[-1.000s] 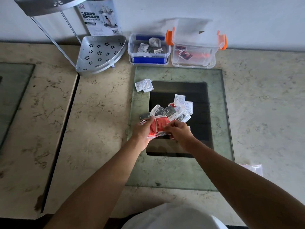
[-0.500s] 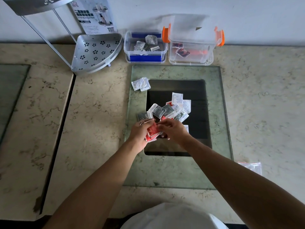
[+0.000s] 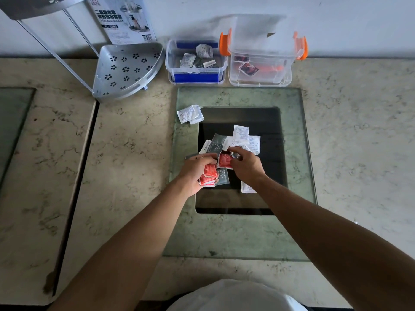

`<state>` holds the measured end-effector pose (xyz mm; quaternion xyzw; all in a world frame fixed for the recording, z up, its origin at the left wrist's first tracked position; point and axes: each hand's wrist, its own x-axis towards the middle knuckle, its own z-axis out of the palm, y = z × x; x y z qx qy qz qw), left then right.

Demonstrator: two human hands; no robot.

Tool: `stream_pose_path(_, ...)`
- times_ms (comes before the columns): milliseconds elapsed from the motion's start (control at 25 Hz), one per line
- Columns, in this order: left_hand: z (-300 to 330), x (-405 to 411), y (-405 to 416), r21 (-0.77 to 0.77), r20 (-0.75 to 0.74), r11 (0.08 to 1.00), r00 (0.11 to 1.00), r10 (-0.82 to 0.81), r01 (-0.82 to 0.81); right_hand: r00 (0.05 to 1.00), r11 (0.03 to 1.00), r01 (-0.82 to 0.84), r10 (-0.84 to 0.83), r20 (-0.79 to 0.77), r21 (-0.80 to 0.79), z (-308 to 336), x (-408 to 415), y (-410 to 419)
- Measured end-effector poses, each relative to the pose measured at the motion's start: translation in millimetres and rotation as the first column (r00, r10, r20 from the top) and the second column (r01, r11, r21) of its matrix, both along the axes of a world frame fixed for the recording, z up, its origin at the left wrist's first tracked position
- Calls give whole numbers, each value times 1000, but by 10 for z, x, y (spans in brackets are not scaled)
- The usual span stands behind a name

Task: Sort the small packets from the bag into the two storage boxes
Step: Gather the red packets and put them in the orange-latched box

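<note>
A heap of small white, grey and red packets (image 3: 240, 140) lies on the dark square in the middle of the glass plate. My left hand (image 3: 195, 170) is closed around a bundle of red packets (image 3: 208, 176). My right hand (image 3: 246, 163) pinches another red packet (image 3: 224, 160) at the near edge of the heap. Two white packets (image 3: 190, 114) lie apart at the plate's far left corner. At the wall stand the blue-trimmed box (image 3: 195, 61), holding white and grey packets, and the orange-clipped box (image 3: 260, 63), holding red ones.
A perforated metal corner shelf (image 3: 126, 70) on thin legs stands left of the boxes, with its printed carton (image 3: 122, 19) against the wall. The glass plate (image 3: 298, 158) lies on a marble counter. A dark gap (image 3: 74, 182) splits the counter on the left.
My left hand has gathered more red packets and shifted slightly left. My right hand moved up to the heap's near edge and took a red packet. The view shifted.
</note>
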<state>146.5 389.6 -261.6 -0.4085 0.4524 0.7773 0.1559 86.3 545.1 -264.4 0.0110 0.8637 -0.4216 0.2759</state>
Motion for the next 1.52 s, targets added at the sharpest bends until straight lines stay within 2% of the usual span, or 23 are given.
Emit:
stream_pose_path(120, 61, -97, 41, 10, 84, 996, 993, -84, 84, 992, 988, -129, 129, 2, 80, -22, -74, 22)
stream_pose_path(280, 62, -160, 16, 35, 88, 999, 996, 7, -11, 922, 912, -306, 356, -152, 274, -56, -30, 75)
stream_pose_path(440, 35, -82, -60, 98, 76, 992, 995, 70, -77, 865, 828, -378, 475, -160, 414, -60, -36, -29)
stream_pose_path(560, -4, -13, -93, 124, 55, 987, 994, 99, -105, 874, 844, -334, 444, -198, 420, -67, -14, -73)
stream_pose_path(640, -12, 5, -105, 116, 27, 988, 994, 103, -106, 894, 885, -294, 388, -223, 362, -80, -21, -52)
stream_pose_path(720, -9, 4, -96, 80, 10, 993, 996, 89, -90, 915, 922, -265, 333, -229, 281, -63, -61, -7)
stream_pose_path(840, -24, 2, -57, 21, -1, 996, 996, 85, -85, 922, 931, -266, 321, -215, 249, -22, -104, 75)
stream_pose_path(920, -46, 0, -38, -16, -2, 996, 996, 84, -84, 953, 966, -194, 227, -200, 169, 15, -106, 86)
stream_pose_path(960, -55, -2, -35, -38, -8, 997, 997, 71, -72, 980, 991, -112, 123, -155, 76, 43, -115, 74)
stream_pose_path(1040, -60, -10, -26, -76, -24, 997, 999, 33, -35, 994, 980, 88, -74, 84, -178, 121, -126, 47)
stream_pose_path(1080, -54, -20, -16, -75, -41, 997, 999, 19, -22, 972, 953, 143, -84, 220, -267, 160, -119, 40)
stream_pose_path(1120, -48, -30, -3, -57, -59, 998, 998, 13, -16, 956, 946, 126, -36, 292, -297, 175, -110, 39)
stream_pose_path(1200, -22, -58, 18, -18, -89, 1000, 996, 21, -22, 956, 961, 24, 58, 288, -275, 162, -92, 30)
stream_pose_path(1400, 0, -68, -23, 40, -93, 999, 996, 13, -10, 972, 968, -71, 122, 202, -241, 99, -168, -65)
stream_pose_path(1440, -17, -72, -44, 50, -89, 999, 996, 16, -11, 979, 979, -105, 132, 153, -177, 75, -191, -86)
stream_pose_path(1520, -39, -82, -88, 64, -85, 997, 996, 35, -30, 986, 985, -157, 161, -47, 77, 1, -231, -92)
